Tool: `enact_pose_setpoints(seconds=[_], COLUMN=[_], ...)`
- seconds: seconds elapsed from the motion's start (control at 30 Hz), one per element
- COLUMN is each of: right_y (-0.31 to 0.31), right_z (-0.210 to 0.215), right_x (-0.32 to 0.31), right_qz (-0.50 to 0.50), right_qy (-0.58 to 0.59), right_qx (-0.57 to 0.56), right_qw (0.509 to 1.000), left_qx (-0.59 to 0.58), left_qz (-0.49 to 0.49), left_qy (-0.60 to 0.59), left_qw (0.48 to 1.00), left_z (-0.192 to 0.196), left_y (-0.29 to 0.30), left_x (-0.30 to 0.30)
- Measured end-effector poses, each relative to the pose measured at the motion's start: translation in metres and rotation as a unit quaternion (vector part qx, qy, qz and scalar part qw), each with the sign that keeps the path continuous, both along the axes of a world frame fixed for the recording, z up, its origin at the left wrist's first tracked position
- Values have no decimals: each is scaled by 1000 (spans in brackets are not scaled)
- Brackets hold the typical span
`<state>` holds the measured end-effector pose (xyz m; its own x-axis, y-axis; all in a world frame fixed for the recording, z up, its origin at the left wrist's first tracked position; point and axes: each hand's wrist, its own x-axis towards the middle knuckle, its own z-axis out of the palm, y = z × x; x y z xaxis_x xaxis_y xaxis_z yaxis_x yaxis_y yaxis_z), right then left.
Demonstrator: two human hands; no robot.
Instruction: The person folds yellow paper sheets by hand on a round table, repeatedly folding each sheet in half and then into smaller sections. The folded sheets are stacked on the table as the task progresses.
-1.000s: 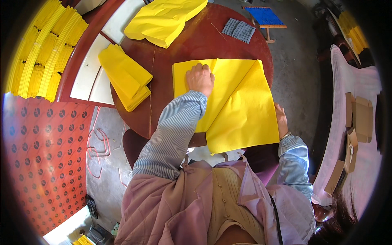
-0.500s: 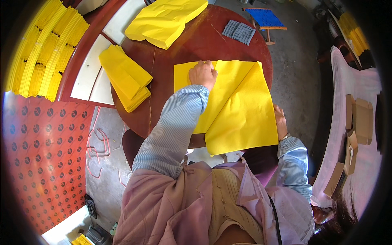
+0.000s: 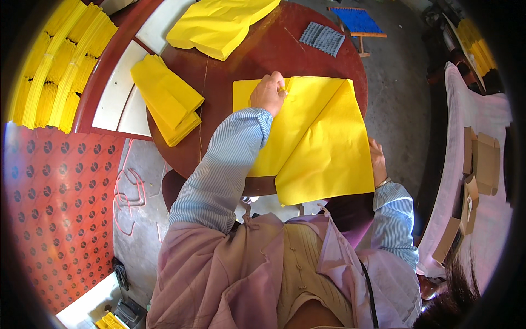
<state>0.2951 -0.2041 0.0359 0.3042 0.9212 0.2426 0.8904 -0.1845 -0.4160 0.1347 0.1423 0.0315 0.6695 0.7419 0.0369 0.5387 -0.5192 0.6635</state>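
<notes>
A large yellow sheet [image 3: 323, 142], thin like paper or nonwoven cloth, lies on the round red-brown table [image 3: 219, 123]. One flap is folded across it on a slant, and its near right part hangs past the table's edge. My left hand [image 3: 268, 94] is closed in a pinch at the far edge of the sheet, with a bit of yellow between thumb and finger. At the right edge, my right hand [image 3: 378, 162] grips the sheet, its fingers partly hidden by it.
Left on the table is a stack of folded yellow sheets [image 3: 164, 101]; a crumpled yellow piece [image 3: 222, 24] lies at the back. A grey ridged pad [image 3: 322, 39] sits far right. Beyond stand a blue-topped stool [image 3: 359, 21], bundled yellow stacks [image 3: 60, 60] and cardboard boxes [image 3: 485, 164].
My left hand has shifted slightly left and away from me along the sheet's far edge, and yellow now shows in its pinch. My right hand stays at the right edge.
</notes>
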Motion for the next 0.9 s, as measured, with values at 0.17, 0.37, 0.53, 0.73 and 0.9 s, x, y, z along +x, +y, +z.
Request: enact_pose_setpoints(seconds=[0.17, 0.37, 0.53, 0.73, 0.9], right_y=[1, 2, 2, 2, 5], right_z=[-1, -3, -2, 1, 4], right_x=[-4, -3, -1, -2, -3], right_qz=[-20, -34, -10, -31, -1], right_qy=[-18, -9, -19, -4, -26], right_qx=[11, 4, 12, -1, -2], right_qw=[1000, 999, 1000, 1000, 1000], left_qx=[48, 128, 206, 237, 224], left_qz=[-54, -135, -233, -319, -367], left_qy=[-50, -69, -27, 70, 191], left_qw=[996, 980, 950, 915, 882], left_z=[-4, -12, -6, -4, -3], left_y=[0, 11, 24, 34, 40], left_x=[-7, -10, -9, -21, -32])
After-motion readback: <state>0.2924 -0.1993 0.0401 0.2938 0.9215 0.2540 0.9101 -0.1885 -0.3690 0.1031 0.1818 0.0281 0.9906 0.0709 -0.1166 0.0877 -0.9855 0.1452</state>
